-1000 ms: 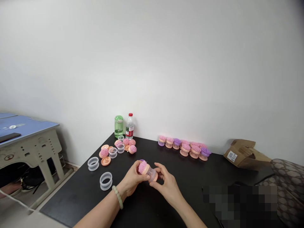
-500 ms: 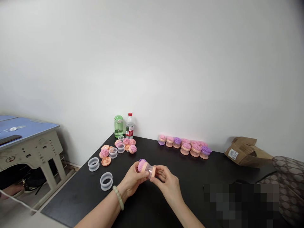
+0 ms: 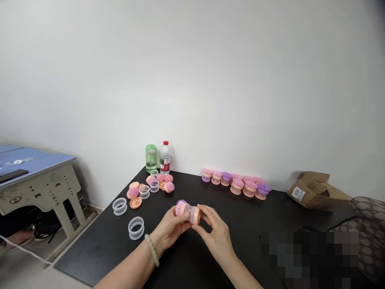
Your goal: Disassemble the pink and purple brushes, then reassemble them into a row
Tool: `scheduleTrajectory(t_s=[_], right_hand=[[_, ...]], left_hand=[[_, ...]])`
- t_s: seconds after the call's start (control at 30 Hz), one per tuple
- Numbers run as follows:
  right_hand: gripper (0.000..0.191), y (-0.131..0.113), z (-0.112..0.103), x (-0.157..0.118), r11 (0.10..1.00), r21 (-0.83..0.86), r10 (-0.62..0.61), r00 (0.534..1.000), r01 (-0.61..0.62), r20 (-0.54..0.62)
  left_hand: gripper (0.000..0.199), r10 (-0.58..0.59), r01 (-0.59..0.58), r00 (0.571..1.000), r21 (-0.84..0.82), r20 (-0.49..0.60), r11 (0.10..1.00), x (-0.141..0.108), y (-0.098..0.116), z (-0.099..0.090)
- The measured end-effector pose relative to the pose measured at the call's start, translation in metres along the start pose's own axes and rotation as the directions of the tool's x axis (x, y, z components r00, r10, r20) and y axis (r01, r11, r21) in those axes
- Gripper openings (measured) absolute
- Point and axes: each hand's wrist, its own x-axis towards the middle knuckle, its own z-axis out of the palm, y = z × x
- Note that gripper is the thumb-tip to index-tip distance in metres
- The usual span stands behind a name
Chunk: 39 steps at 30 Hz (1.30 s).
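Note:
A scalp massage brush point(image 3: 190, 212) lies on its side between my hands, above the black table. Its purple-pink bristles point left, a clear waist sits in the middle, and a peach cap faces right. My left hand point(image 3: 172, 225) is closed round the bristle end and the waist. With thumb and fingers, my right hand point(image 3: 215, 230) grips the peach cap. To the left rest two clear rings point(image 3: 136, 228), one nearer me than the other. Beyond them are a peach cap point(image 3: 135, 202), smaller-looking clear rings point(image 3: 144, 192) and pink bristle heads point(image 3: 169, 187).
Several whole brushes point(image 3: 237, 186) stand in rows near the wall. A green bottle point(image 3: 150, 158) and a red-capped water bottle point(image 3: 165, 158) stand at the back left corner. On the right are a brown paper bag point(image 3: 315, 190) and a patterned mesh item point(image 3: 368, 224). A blue desk point(image 3: 39, 162) is at far left.
The brush has turned slightly and shifted a little right in my hands. My right fingers now reach further over the peach cap. The view has moved slightly.

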Motion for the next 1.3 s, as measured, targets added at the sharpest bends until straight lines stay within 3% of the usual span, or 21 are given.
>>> scheduleTrajectory(t_s=[0.37,0.6,0.87,0.97,1.07,1.2,1.3], right_hand=[[0.036,-0.002,-0.001,0.001,0.975,-0.154,-0.168,0.984,0.157,-0.062],[0.037,-0.004,-0.003,-0.001,0.937,-0.229,-0.275,0.961,0.265,-0.012],[0.035,-0.010,-0.006,0.000,0.931,-0.253,-0.275,0.961,0.262,-0.017],[0.026,-0.013,-0.007,0.001,0.947,-0.276,-0.175,0.984,0.167,-0.005],[0.041,-0.016,-0.006,0.003,0.971,-0.237,0.058,0.996,-0.039,0.074],[0.065,-0.015,-0.003,0.005,0.929,-0.048,0.369,0.910,-0.367,0.191],[0.059,-0.009,-0.001,0.005,0.916,0.049,0.385,0.905,-0.399,0.180]], left_hand=[[0.044,-0.060,0.060,0.997,0.001,-0.041,0.998,0.001,-0.002,-0.002],[0.039,-0.050,0.051,0.998,0.044,-0.024,0.998,-0.001,-0.003,0.002],[0.034,-0.059,0.057,0.998,0.093,0.022,0.994,-0.004,0.000,0.008],[0.040,-0.033,0.029,0.999,0.096,0.043,0.995,-0.006,0.001,0.009],[0.052,0.043,-0.044,0.999,0.152,0.013,0.987,-0.007,0.001,0.009],[0.065,0.104,-0.104,0.994,0.236,0.013,0.966,-0.007,0.003,0.008],[0.064,0.123,-0.111,0.992,0.243,-0.034,0.964,-0.005,0.005,0.007]])
